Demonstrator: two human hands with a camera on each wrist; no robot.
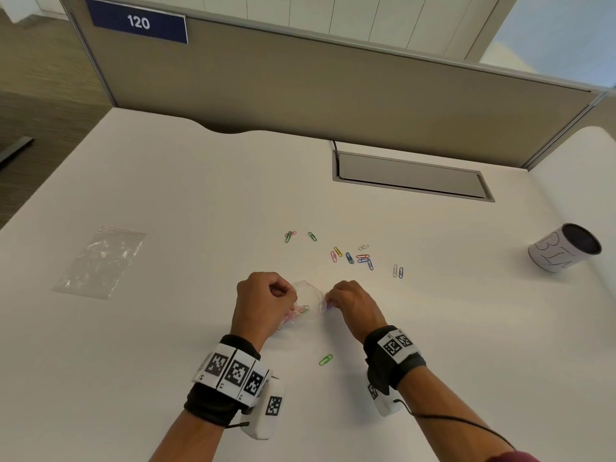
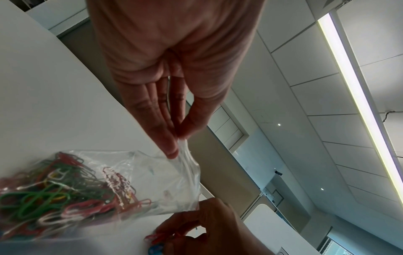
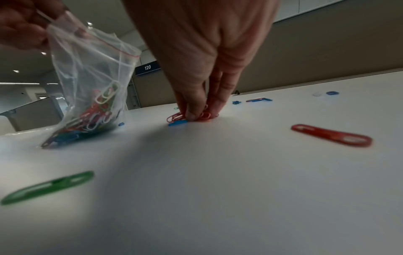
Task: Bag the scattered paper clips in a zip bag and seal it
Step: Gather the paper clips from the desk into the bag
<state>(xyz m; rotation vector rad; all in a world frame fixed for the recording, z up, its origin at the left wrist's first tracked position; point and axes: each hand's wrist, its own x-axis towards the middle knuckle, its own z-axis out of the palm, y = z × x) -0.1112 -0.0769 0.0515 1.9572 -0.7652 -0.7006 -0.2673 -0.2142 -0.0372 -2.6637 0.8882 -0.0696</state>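
Note:
My left hand (image 2: 179, 140) pinches the top rim of a clear zip bag (image 2: 152, 176) and holds it upright on the white table (image 1: 166, 195), its mouth open. The bag (image 3: 91, 82) is partly filled with coloured paper clips (image 2: 54, 193). Just right of it, my right hand (image 3: 197, 116) pinches a few red paper clips (image 3: 176, 117) against the tabletop, with a blue one beside them. In the head view my left hand (image 1: 289, 295) and right hand (image 1: 330, 300) flank the bag (image 1: 311, 303). Loose clips (image 1: 350, 258) lie scattered beyond my hands.
A green clip (image 1: 325, 360) lies between my wrists and a red clip (image 3: 331, 135) lies near my right wrist. A second, flat zip bag (image 1: 100, 261) lies at the left. A paper-wrapped cup (image 1: 565, 246) stands at the right. A grey cable hatch (image 1: 410, 176) sits ahead.

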